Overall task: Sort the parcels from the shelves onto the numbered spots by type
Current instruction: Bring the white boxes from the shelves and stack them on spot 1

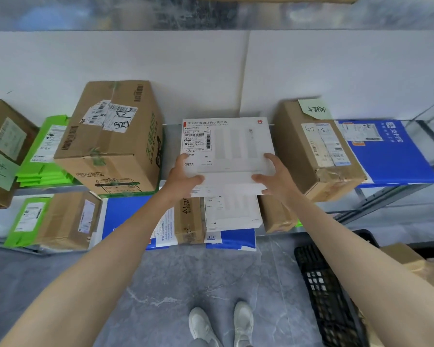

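Observation:
A flat white box (236,144) with a shipping label lies on the middle of the upper shelf, its near edge past the shelf front. My left hand (183,175) grips its near left corner, thumb on top. My right hand (273,175) grips the near right corner the same way. A large brown carton (115,146) stands to its left and a taped brown box (318,151) to its right. Green mailer bags (44,156) are stacked at the far left, and a blue envelope (391,156) lies at the right end.
The lower shelf (311,229) holds a green bag (25,221), brown boxes (68,219), blue envelopes (231,239) and another white box (232,211). A black plastic crate (328,289) stands on the grey floor at right, beside a brown parcel (416,261). My shoes are below.

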